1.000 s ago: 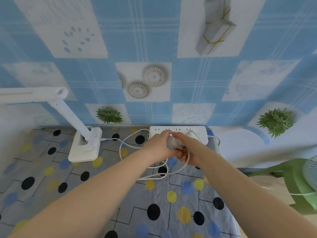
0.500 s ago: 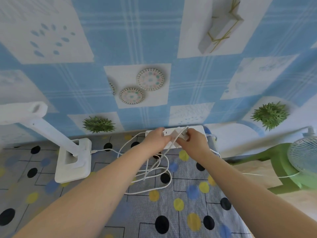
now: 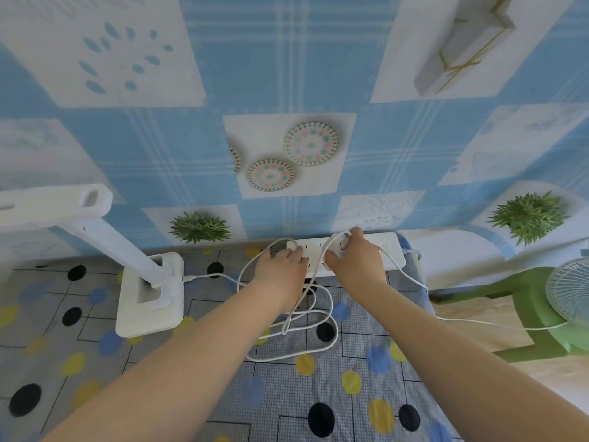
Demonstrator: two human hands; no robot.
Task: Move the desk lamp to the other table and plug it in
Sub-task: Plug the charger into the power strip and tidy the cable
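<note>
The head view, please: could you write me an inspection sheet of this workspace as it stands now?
Surface: table under a grey cloth with black, yellow and blue dots.
Job's things: white desk lamp upright at the left; white power strip along the wall.
Clutter: nothing seen.
Grippers: left hand rests on the strip's left part; right hand grips the white adapter plug at the strip.
Cables: lamp cord runs from the lamp's base, loops loosely on the cloth, then rises to the plug.
Surroundings: blue patterned wall; green stool and fan at the right.
</note>
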